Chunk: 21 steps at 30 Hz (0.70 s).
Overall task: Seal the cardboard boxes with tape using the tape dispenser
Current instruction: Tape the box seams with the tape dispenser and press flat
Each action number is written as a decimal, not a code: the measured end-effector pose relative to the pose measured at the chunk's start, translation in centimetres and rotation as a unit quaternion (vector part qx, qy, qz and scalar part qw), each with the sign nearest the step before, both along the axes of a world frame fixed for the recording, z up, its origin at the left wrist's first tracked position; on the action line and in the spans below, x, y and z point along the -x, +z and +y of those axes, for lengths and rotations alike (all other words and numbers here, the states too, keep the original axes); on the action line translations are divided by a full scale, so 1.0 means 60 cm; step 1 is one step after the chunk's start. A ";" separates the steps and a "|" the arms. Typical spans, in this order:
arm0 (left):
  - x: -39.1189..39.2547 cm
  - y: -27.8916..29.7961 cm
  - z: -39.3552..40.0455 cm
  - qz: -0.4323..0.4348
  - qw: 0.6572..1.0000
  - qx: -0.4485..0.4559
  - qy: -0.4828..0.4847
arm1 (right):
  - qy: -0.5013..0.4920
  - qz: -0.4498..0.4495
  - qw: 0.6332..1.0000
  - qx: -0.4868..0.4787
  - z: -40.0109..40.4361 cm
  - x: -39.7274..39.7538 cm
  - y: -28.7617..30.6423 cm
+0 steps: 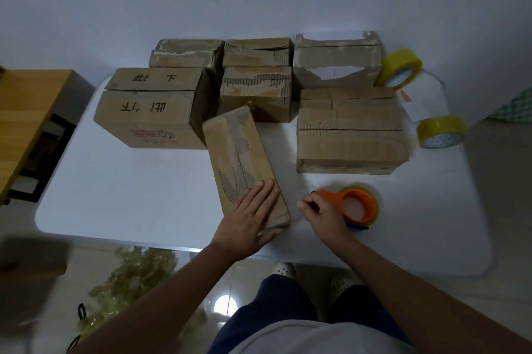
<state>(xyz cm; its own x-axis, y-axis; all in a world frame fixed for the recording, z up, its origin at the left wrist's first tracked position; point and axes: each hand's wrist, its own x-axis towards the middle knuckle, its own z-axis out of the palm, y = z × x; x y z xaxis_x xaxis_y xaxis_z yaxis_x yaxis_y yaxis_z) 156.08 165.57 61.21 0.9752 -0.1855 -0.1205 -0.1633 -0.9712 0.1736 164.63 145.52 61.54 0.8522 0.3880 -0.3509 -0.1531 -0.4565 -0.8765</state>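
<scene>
A long narrow cardboard box (239, 152) lies near the front of the white table (129, 195), tilted to the left. My left hand (249, 219) rests flat on its near end, fingers straight. Just right of it lies the orange tape dispenser (358, 205) with a roll of tape in it. My right hand (322, 214) grips the dispenser's handle end with curled fingers. Behind stand several more worn cardboard boxes, among them a big one with black writing (152, 106) at the left and a wide one (349, 132) at the right.
Two yellow tape rolls (401, 68) (442, 130) sit at the table's right rear. A wooden cabinet (26, 111) stands at the left. Crumpled tape scraps (132, 276) lie on the floor below the front edge. A white wall rises behind the boxes.
</scene>
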 end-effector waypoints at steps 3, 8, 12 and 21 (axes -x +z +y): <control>0.000 0.002 0.017 0.012 1.000 -0.003 -0.018 | 0.012 -0.037 0.999 0.008 0.005 0.001 -0.019; 0.001 -0.005 0.016 0.012 0.998 -0.045 -0.036 | 0.051 -0.126 0.991 0.017 0.024 -0.001 -0.038; 0.001 -0.010 0.014 0.003 0.997 -0.068 -0.026 | 0.064 -0.162 0.984 0.027 0.042 0.009 -0.052; -0.001 -0.009 0.010 0.008 0.998 -0.059 -0.016 | 0.103 -0.086 0.981 0.142 0.064 0.001 -0.063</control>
<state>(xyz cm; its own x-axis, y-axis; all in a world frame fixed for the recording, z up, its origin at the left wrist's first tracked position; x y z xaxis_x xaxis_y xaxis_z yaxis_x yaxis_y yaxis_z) 156.11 166.18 60.65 0.9668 -0.1994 -0.1595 -0.1920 -0.9795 0.0605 164.60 149.36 57.77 0.8219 0.4658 -0.3278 0.1070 -0.6915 -0.7144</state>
